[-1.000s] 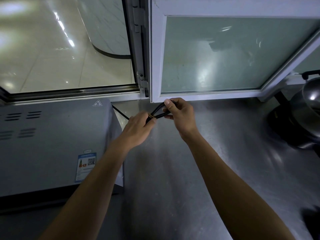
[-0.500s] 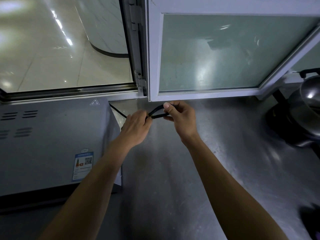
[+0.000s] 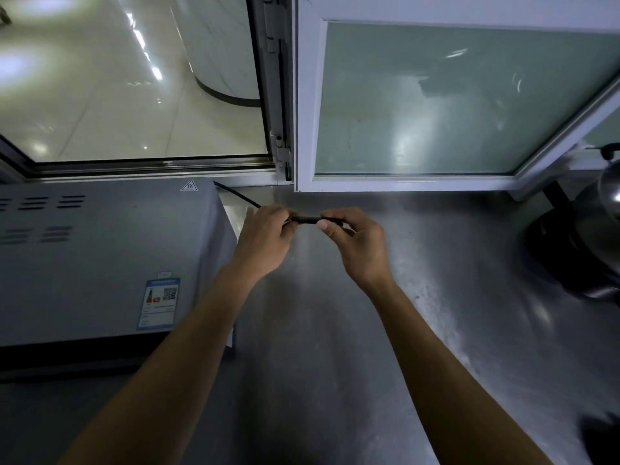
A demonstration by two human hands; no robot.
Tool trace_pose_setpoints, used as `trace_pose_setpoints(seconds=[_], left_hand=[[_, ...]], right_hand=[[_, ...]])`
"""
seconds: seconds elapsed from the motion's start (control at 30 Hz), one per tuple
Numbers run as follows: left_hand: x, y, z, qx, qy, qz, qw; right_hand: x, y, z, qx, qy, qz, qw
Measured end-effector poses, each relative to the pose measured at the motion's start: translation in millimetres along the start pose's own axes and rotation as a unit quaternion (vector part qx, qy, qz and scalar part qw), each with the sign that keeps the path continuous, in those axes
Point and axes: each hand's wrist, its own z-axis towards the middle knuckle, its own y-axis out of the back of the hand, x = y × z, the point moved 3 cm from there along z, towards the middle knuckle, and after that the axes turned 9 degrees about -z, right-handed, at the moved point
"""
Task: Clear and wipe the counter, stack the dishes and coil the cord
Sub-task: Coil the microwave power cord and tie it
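A black cord (image 3: 307, 219) runs from behind the grey oven (image 3: 100, 256) to my hands above the steel counter (image 3: 335, 330). My left hand (image 3: 265, 236) grips the bundled cord at its left end, fingers curled round it. My right hand (image 3: 355, 239) pinches the other end between thumb and fingers. A short dark stretch of folded cord shows between the two hands; the rest is hidden inside them.
The grey oven stands on the counter at the left. A dark pot with a shiny lid (image 3: 590, 236) sits at the right edge. A white-framed window sash (image 3: 436, 186) hangs open over the counter's back. A dark object (image 3: 604, 437) lies at bottom right.
The cord loop held up between my hands has been flattened into a short straight bundle. Both hands dropped slightly and the right hand turned thumb-forward.
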Motion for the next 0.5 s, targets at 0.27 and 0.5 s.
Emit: trace_pose_setpoints(seconds=[0.27,0.5], left_hand=[[14.1,-31.5,-27.5,-0.159,0.117,-0.074,0.977],[42.9,-47.3,-39.8,-0.175,0.14,-0.112,0.968]], right_hand=[[-24.7,-10.8,-10.2,0.035,0.114,-0.097,0.988],[-58.0,-42.6,-15.4,0.087,0.183,-0.16,0.966]])
